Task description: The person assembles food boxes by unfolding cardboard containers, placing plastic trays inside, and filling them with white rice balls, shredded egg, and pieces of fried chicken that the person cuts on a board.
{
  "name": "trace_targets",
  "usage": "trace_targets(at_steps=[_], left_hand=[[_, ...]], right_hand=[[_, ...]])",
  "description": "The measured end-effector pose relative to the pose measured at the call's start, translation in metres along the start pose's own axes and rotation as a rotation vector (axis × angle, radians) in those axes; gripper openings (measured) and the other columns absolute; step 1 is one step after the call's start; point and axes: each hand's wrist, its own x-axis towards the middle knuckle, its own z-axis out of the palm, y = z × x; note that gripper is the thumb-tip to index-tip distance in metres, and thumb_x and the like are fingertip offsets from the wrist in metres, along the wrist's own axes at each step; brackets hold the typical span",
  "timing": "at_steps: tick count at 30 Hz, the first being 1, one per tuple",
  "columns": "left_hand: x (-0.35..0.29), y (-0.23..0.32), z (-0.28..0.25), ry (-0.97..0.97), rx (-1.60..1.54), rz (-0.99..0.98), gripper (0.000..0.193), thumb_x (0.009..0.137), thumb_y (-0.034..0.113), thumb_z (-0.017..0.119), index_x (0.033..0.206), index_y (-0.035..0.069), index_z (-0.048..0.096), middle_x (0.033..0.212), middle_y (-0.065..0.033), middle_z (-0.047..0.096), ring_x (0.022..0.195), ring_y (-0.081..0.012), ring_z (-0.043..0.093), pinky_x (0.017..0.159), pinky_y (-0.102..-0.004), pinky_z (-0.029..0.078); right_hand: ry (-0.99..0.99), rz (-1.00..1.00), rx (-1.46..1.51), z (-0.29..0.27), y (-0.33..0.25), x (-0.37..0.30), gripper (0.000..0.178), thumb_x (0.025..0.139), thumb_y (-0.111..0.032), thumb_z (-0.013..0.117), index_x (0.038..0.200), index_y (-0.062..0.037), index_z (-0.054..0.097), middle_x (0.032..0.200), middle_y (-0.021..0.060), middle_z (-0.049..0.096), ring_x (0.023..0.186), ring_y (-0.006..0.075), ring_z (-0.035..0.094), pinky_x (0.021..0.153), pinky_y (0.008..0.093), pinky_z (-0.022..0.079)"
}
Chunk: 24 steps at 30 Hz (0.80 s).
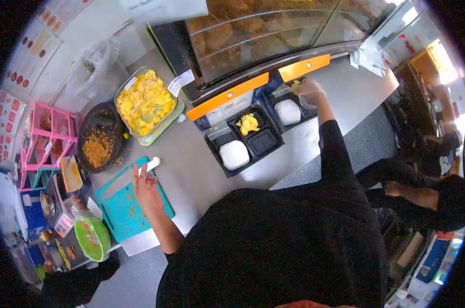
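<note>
My bare left hand [148,191] hovers with its fingers spread over the teal cutting board [132,218], beside the white handle of a knife [150,165]. Reaching forward, my right hand [310,92] wears a clear glove and is closed around yellow scrambled egg [295,86]. It is above the right-hand black meal box [307,111], which contains a white rounded block [287,112]. The left-hand black meal box [264,155] has a similar white block [234,155] and a heap of scrambled egg [247,124] in separate compartments.
A container of yellow egg [146,102] stands beside a dark stone mortar [83,154] with orange-brown crumbs. Pink racks [47,133] and a green basket [93,238] are at left. A glass display case [263,38] bounds the counter's far side. Another person [422,197] is at right.
</note>
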Motion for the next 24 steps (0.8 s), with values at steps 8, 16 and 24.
trace_targets(at_steps=[8, 16, 24], left_hand=[[-0.015, -0.013, 0.031, 0.077, -0.050, -0.032, 0.042, 0.085, 0.017, 0.048, 0.125, 0.010, 0.038, 0.116, -0.0082, 0.050, 0.083, -0.0107, 0.048, 0.074, -0.0242, 0.039], [-0.026, -0.019, 0.042, 0.097, -0.111, -0.029, 0.040, 0.085, 0.016, 0.048, 0.123, 0.009, 0.040, 0.115, -0.0073, 0.050, 0.083, -0.0106, 0.047, 0.073, -0.0249, 0.039], [-0.033, -0.015, 0.028, 0.165, -0.114, -0.016, 0.039, 0.083, 0.015, 0.052, 0.120, 0.009, 0.043, 0.109, -0.0065, 0.054, 0.080, -0.0102, 0.051, 0.069, -0.0235, 0.040]], right_hand=[[0.135, -0.115, 0.011, -0.022, 0.007, 0.005, 0.070, 0.058, -0.056, 0.065, 0.096, 0.0031, 0.059, 0.088, 0.0186, 0.062, 0.087, 0.0292, 0.060, 0.074, 0.0363, 0.045], [0.201, -0.016, 0.046, -0.027, -0.006, -0.009, 0.068, 0.062, -0.058, 0.060, 0.098, 0.0004, 0.060, 0.098, 0.0216, 0.059, 0.098, 0.0264, 0.056, 0.083, 0.0321, 0.042], [0.117, -0.145, -0.049, -0.014, -0.011, -0.013, 0.054, 0.067, -0.050, 0.058, 0.102, -0.0092, 0.057, 0.098, 0.0189, 0.059, 0.094, 0.0323, 0.056, 0.080, 0.0385, 0.043]])
